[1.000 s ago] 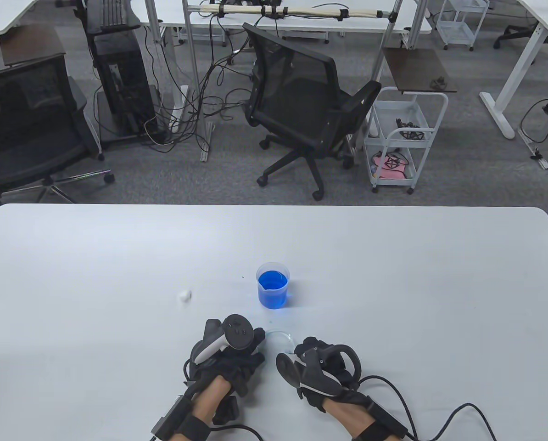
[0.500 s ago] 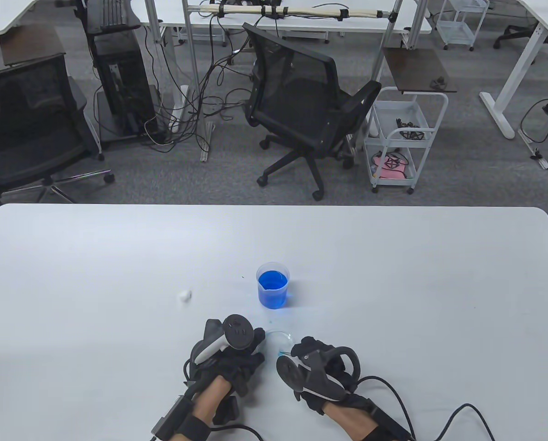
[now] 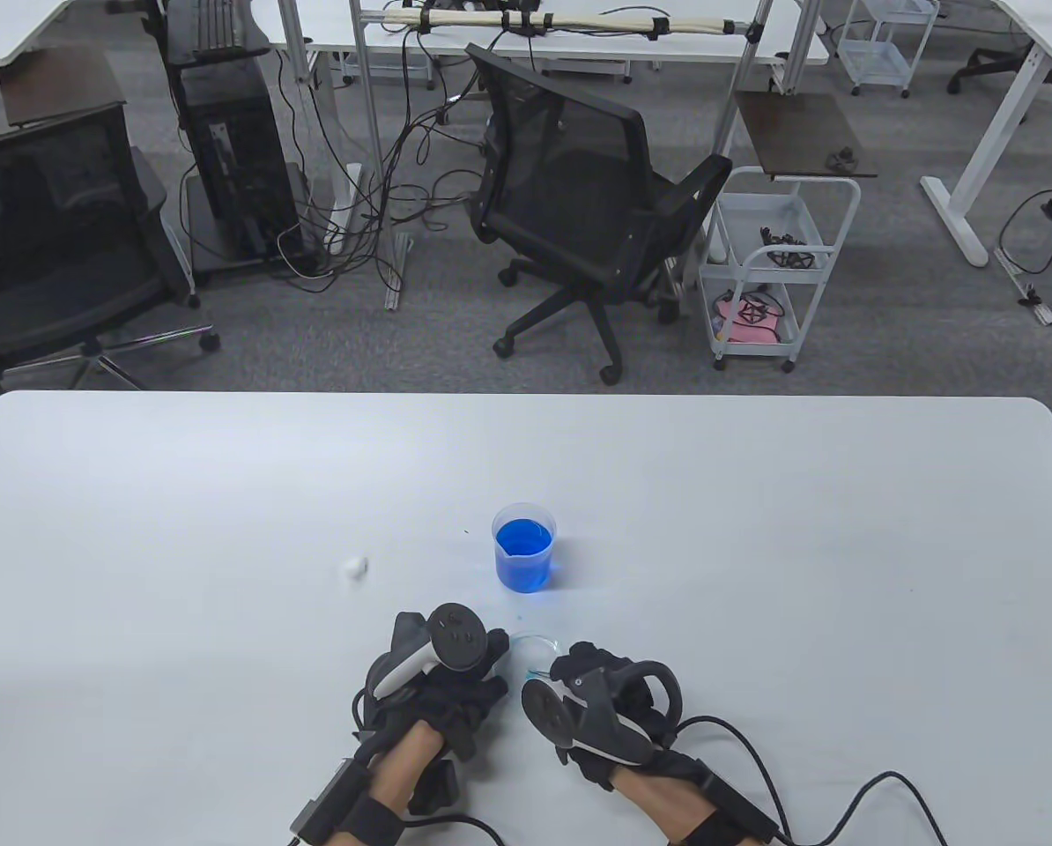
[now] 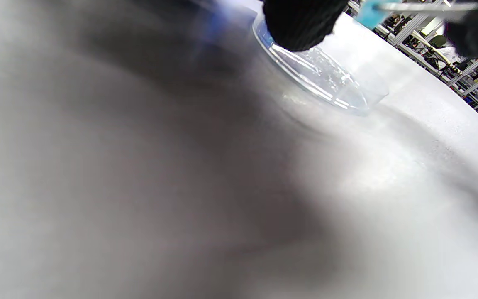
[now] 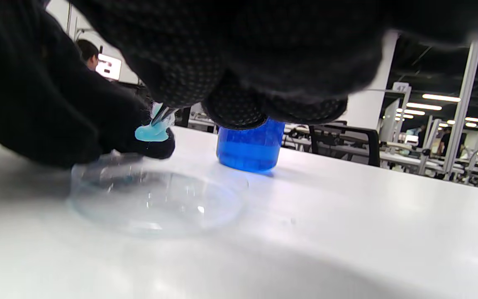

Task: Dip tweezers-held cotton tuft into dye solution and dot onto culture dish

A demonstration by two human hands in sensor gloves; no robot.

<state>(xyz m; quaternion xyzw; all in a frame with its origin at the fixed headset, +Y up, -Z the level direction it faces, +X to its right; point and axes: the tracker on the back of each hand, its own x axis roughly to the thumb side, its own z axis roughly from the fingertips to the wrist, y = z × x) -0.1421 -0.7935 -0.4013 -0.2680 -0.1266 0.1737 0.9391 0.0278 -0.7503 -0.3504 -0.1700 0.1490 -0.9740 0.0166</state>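
Observation:
A clear culture dish lies on the white table between my hands. My left hand rests at its left rim, and a fingertip touches the rim in the left wrist view. My right hand pinches metal tweezers that hold a blue-dyed cotton tuft just above the dish's left part. I cannot tell whether the tuft touches the dish. A small beaker of blue dye stands upright just behind the dish.
A loose white cotton ball lies on the table to the left of the beaker. Glove cables trail off the front edge at the right. Office chairs and a cart stand beyond the far edge.
My right hand has moved a little left and forward, bringing the blue tuft in over the dish. My left hand, the dish and the beaker have not moved.

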